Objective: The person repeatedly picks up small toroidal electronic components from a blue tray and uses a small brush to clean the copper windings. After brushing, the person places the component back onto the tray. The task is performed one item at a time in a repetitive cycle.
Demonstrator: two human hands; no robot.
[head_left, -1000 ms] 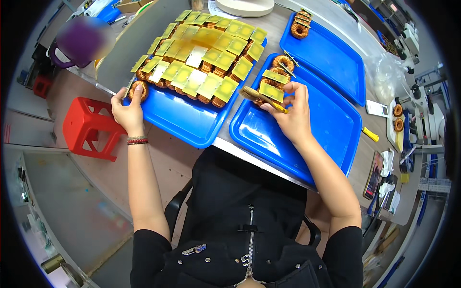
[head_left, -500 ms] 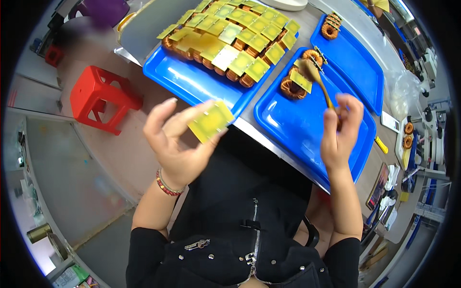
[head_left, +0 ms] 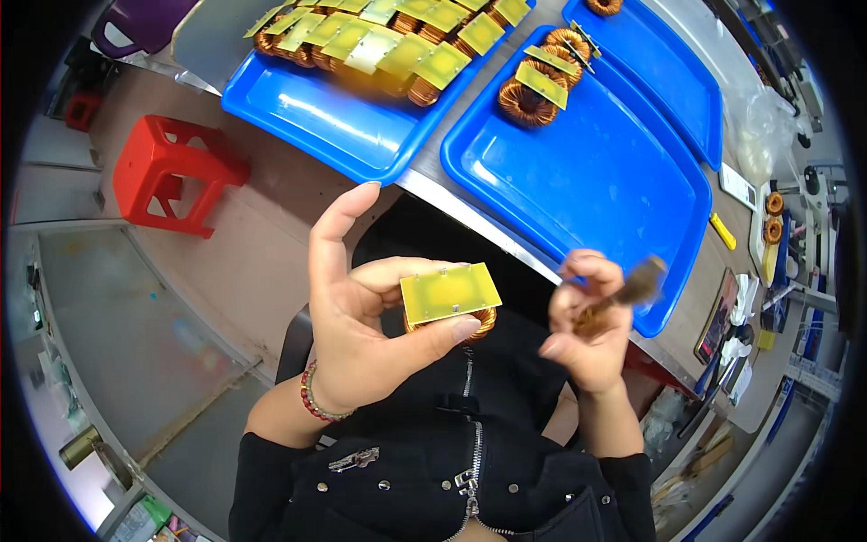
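My left hand [head_left: 357, 312] grips a copper-wound toroidal coil [head_left: 483, 323] with a flat yellow board [head_left: 452, 291] on its upper side. Thumb and fingers pinch it from opposite sides, over my lap. To the right, my right hand [head_left: 591, 348] is closed around a wooden-handled brush [head_left: 643, 278]; motion blurs its dark head, which points up and right. Similar board-topped coils [head_left: 424, 92] crowd the left blue tray [head_left: 307, 113]. A few more coils [head_left: 526, 107] stand at the far left of the middle blue tray [head_left: 587, 172].
A third blue tray [head_left: 664, 68] lies behind, with a coil [head_left: 603, 5] at its far end. Along the right are a yellow-handled tool [head_left: 722, 231], a phone [head_left: 716, 316] and two bare coils [head_left: 773, 217]. On the floor at left stands a red stool [head_left: 172, 176].
My left hand has brought the coil nearer and to the right, turning its winding into view. My right hand has drawn the brush back from over the middle tray towards me.
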